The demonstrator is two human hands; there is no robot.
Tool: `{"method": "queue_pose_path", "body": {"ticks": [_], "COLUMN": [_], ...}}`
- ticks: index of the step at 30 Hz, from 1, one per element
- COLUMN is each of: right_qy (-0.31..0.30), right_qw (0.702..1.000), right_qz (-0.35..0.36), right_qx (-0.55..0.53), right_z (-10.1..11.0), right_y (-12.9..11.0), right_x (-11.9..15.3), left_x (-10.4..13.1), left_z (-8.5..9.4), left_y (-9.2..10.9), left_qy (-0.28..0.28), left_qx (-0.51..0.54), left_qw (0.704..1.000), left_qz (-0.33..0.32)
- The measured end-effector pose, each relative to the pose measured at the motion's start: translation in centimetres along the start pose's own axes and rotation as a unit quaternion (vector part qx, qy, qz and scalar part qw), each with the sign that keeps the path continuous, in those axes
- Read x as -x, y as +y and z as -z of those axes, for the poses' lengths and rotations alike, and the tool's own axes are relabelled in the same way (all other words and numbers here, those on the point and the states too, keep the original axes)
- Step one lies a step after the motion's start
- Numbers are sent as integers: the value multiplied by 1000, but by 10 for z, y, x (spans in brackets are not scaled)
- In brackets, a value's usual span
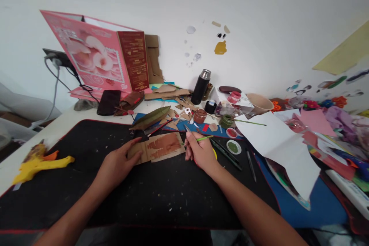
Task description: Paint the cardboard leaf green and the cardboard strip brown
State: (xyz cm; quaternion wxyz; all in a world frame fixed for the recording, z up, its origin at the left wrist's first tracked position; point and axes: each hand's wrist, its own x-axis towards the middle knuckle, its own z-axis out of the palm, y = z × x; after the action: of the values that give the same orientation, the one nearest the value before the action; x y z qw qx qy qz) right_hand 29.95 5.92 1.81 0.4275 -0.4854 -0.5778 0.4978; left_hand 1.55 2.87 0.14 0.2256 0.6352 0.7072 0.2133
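A small piece of cardboard, partly covered in reddish-brown paint, lies on the black mat. My left hand grips its unpainted left end between thumb and fingers. At the cardboard's right edge, my right hand is closed around a thin green-handled paintbrush. The brush tip is too small to make out. Beyond my right hand are an open jar of brown paint and a jar of dark green paint. A lid with green paint lies to its right.
A yellow glue gun rests at the left. Behind the mat are a pink box, a phone, a large leaf, cardboard scraps and a black bottle. White paper and craft materials cover the right side.
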Motion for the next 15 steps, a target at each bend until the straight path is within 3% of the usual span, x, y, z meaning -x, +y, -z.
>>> {"method": "queue_pose_path", "body": {"ticks": [6,11,15], "right_qy": [-25,-59,-49], "right_qw": [999,998,999], "right_qz": [33,7,-8], "right_qx": [2,-10,-15], "right_z": [-23,-19,-19], "right_y": [0,-2,-2], "right_x": [-3,4,6], "left_x": [0,0,0], "left_z": [1,1,-1], "left_y": [0,0,-2], "left_qy": [8,1,9], "left_qx": [2,-4,-1], "left_qw": [1000,1000,1000], "left_qz": [-5,-6,-11]}}
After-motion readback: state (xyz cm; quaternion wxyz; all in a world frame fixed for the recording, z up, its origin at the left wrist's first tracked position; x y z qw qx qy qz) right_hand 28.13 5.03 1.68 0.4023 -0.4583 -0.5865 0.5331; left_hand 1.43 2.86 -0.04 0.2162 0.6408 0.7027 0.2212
